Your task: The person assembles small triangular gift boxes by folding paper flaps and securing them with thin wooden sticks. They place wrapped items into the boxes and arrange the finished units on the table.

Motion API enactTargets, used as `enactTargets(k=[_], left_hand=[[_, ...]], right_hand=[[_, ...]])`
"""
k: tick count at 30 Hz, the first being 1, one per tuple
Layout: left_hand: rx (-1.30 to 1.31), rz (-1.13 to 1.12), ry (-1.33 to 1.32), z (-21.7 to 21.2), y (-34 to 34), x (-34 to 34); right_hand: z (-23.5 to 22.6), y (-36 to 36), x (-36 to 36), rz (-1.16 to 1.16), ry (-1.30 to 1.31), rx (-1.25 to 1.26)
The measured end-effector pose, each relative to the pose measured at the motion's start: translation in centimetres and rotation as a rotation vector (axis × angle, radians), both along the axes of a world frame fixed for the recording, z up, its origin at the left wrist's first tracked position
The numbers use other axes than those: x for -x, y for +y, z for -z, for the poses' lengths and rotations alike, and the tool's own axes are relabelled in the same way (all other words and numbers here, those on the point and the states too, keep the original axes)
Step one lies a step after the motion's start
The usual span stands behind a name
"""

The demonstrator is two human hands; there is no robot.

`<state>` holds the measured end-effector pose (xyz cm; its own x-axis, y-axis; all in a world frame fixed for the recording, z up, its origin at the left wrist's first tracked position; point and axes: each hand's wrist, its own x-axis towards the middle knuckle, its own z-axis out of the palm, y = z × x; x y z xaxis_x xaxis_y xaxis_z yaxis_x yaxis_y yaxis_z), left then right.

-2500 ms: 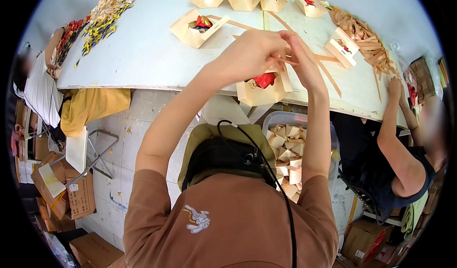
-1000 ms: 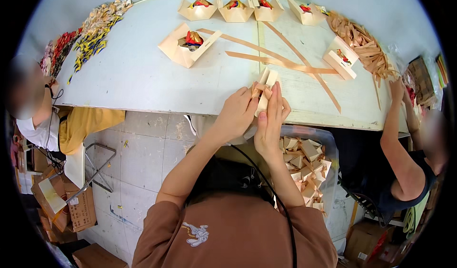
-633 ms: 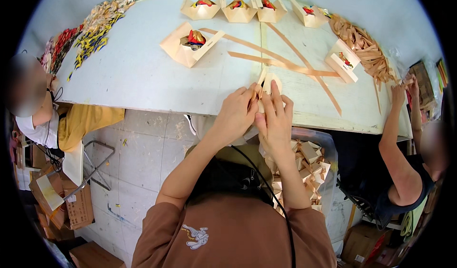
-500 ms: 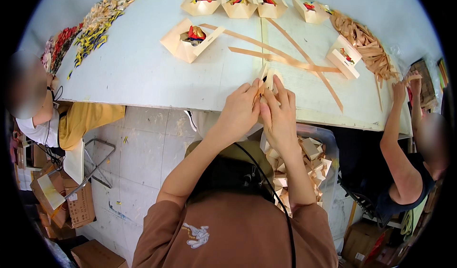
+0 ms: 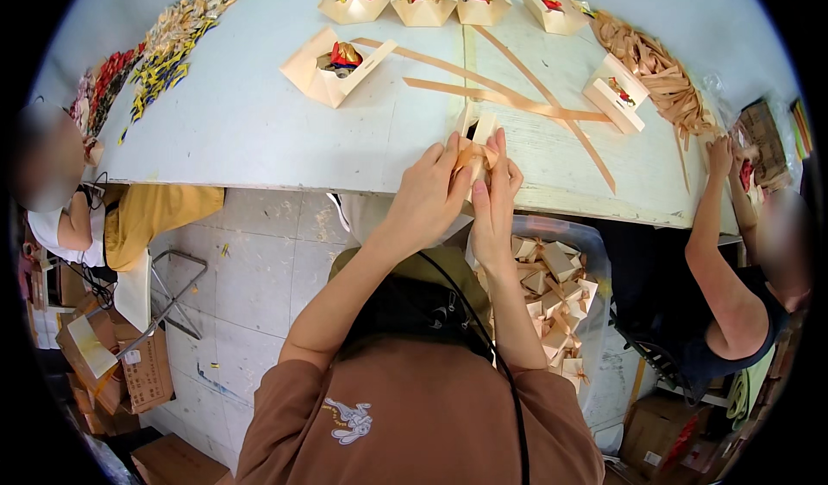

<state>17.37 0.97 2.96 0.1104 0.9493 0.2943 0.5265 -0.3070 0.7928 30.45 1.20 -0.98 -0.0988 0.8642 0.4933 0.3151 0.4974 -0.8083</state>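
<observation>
- Head view: our left hand [image 5: 431,189] pinches a peach ribbon [image 5: 473,154] between thumb and fingers; our right hand [image 5: 497,200] is closed against the right side of a pale box [image 5: 487,126]. Neither of our hands is spread wide.
- We have that pale box at the near edge of the tabletop [image 5: 250,131], a little right of the edge's middle.
- As we judge it, its sides are brought together and the ribbon is partly worked across the top; a dark gap shows at its far end. Our fingers cover the knot, so we cannot tell whether it is tight.
- In the plastic bin [image 5: 603,265] below the near edge, we see a heap of boxes [image 5: 559,267], several with ribbon on them; those look done.
- Left, by our reading: the row of three open boxes [image 5: 423,11] along the far edge, and the single open box [image 5: 304,74] left of centre, filled and showing no bow.
- Our left forearm slants up and rightward; our right forearm rises more steeply, leaning left. The wrists come close together, right fingers nearly straight, pointing toward the far edge.
- Loose ribbon strips [image 5: 526,101] lie crossed beyond our hands; a ribbon heap [image 5: 653,71] lies along the right edge.
</observation>
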Motion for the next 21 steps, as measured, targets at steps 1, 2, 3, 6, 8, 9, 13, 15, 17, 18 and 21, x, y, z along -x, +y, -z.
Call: enactTargets(k=[1,2,3,6,8,9,13,15,17,18,21], left_hand=[[-0.001,-0.003,0.011,0.0,-0.2,0.0],[-0.003,-0.006,0.022,0.0,-0.3,0.0],[-0.009,-0.004,0.015,0.1,-0.3,0.0],[-0.019,0.021,0.019,0.3,-0.3,-0.2],[-0.014,0.065,0.054,0.4,-0.2,-0.2],[-0.013,0.094,0.033,0.4,-0.1,-0.1],[-0.049,0.236,-0.079,0.8,0.8,1.4],[0.022,0.280,-0.142,1.1,1.4,2.2],[0.205,0.281,-0.200,1.4,1.8,3.1],[0.170,0.195,-0.215,1.8,2.1,3.3],[0.141,0.007,-0.190,2.0,2.9,4.4]], right_hand=[[0.2,0.0,0.2,0.026,0.012,-0.015],[0.5,0.0,0.4,0.052,0.024,-0.030],[0.6,0.0,0.5,0.076,0.035,-0.043],[0.6,0.3,-0.1,0.032,-0.097,-0.048],[0.5,0.5,0.1,0.020,-0.087,-0.059],[0.5,0.5,0.1,0.017,-0.084,-0.064],[0.4,0.7,-0.1,0.017,-0.198,-0.107],[-0.2,0.8,-0.5,0.006,-0.230,-0.083],[-1.5,0.4,-0.8,0.062,-0.393,-0.080],[-2.2,0.3,-1.2,0.094,-0.477,-0.078],[-3.6,1.0,-2.9,0.092,-0.575,-0.151]])
